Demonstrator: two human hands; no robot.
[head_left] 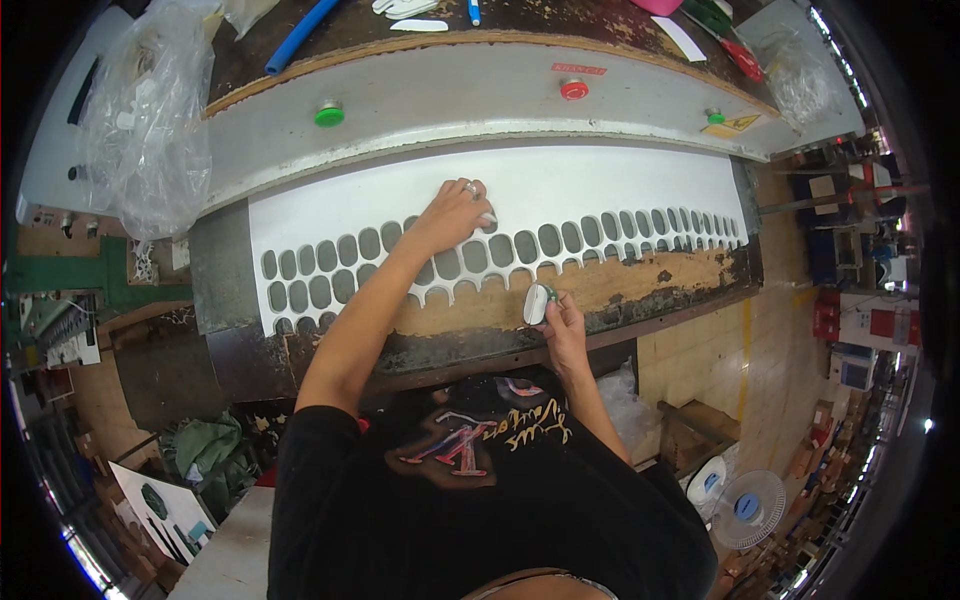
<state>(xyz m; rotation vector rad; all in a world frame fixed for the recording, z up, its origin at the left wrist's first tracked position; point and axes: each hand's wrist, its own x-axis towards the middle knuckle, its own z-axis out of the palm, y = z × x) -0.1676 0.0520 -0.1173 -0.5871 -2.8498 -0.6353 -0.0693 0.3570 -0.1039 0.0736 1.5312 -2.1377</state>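
A wide white sheet [590,180] lies across the worktable, with rows of oval holes punched along its near side. My left hand [455,215] is on the sheet at the upper row of holes, fingers closed together. Something small and white shows at its fingertips, but its kind is partly hidden. Off the sheet's near edge, my right hand [567,330] grips a few white oval pieces [536,304] held on edge between thumb and fingers. They look about the size of the holes, and a bit of green shows beside them.
Behind the sheet runs a grey machine beam with a green button [329,116] and a red button [573,90]. On top lie a blue tube [300,38], gloves [405,8] and a blue pen [474,12]. A plastic bag [150,130] hangs left; a fan [748,508] stands lower right.
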